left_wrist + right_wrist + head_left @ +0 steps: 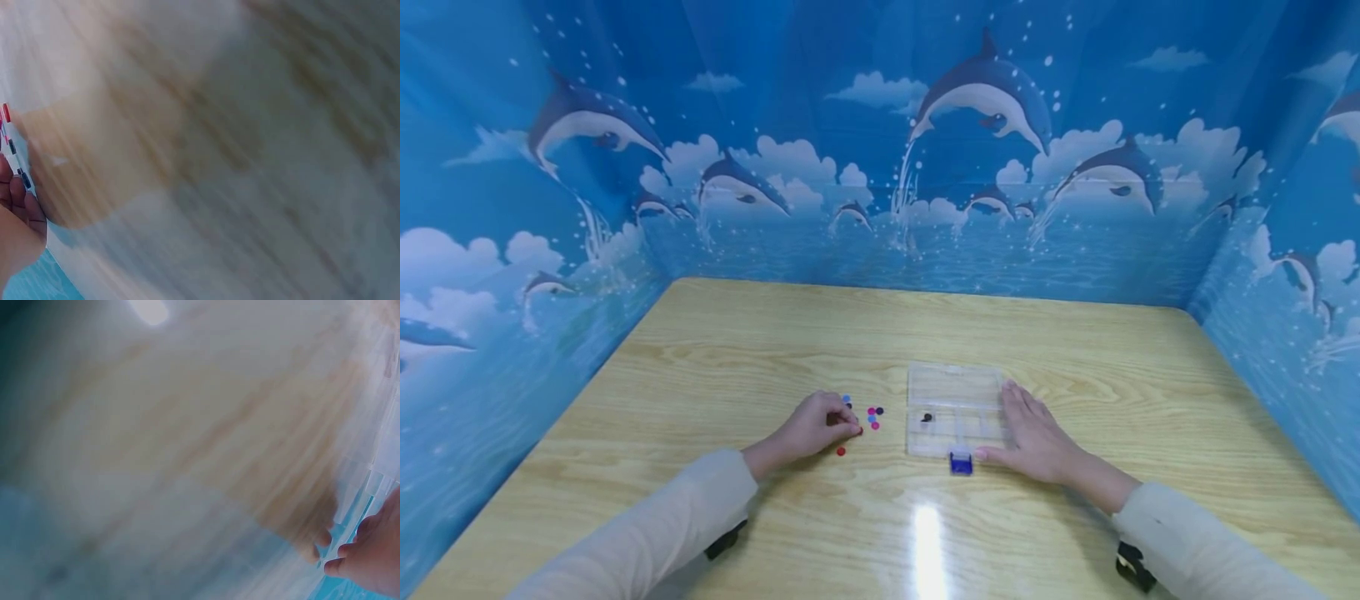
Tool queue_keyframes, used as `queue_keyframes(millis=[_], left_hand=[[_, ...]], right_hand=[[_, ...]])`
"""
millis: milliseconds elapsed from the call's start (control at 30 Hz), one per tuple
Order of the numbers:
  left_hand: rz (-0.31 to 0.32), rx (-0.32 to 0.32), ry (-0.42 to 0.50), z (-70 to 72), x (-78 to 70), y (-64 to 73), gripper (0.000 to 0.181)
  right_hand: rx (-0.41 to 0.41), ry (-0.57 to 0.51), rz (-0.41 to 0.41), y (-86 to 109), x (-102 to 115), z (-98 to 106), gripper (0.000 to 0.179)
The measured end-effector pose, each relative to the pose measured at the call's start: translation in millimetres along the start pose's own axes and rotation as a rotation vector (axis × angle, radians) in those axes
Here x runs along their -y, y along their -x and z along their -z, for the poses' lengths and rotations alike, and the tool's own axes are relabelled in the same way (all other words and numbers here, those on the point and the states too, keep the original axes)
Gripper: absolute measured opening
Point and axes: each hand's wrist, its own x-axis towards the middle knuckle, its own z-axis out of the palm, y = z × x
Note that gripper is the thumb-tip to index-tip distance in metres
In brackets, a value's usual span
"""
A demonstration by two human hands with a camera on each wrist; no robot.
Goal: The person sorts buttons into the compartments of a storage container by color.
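My left hand (816, 427) pinches a small red button-like disc (860, 431) between thumb and fingers, low over the table. A loose red disc (841, 452) lies just in front of that hand, and pink, black and light-blue discs (876, 426) are scattered beyond its fingertips. My right hand (1037, 437) rests along the right side of a clear divided plastic box (955, 454), fingers extended and thumb near the front edge. The box lies open with its lid (955, 385) folded back. Black discs (927, 417) sit in a left compartment.
A small dark-blue piece (961, 463) stands against the box's front edge. The wooden table (760, 333) meets a dolphin-print curtain (865, 167) at the back and sides. A bright reflection lies on the tabletop nearer me.
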Motion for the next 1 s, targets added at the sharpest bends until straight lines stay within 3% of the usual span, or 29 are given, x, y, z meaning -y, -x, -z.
queue_keyframes(millis=[300,867,1000], left_hand=[[0.032,-0.020,0.019,-0.8,-0.1,-0.4,0.003],[0.012,-0.068,0.103,-3.7,-6.0,-7.5,0.005],[0.050,-0.074,0.129,-5.2,-8.3,-10.8,0.005]], right_hand=[[0.011,-0.002,-0.003,-0.3,1,2,0.104],[0.000,0.001,0.003,-0.4,0,0,0.103],[-0.002,-0.002,0.003,-0.2,0,0,0.103]])
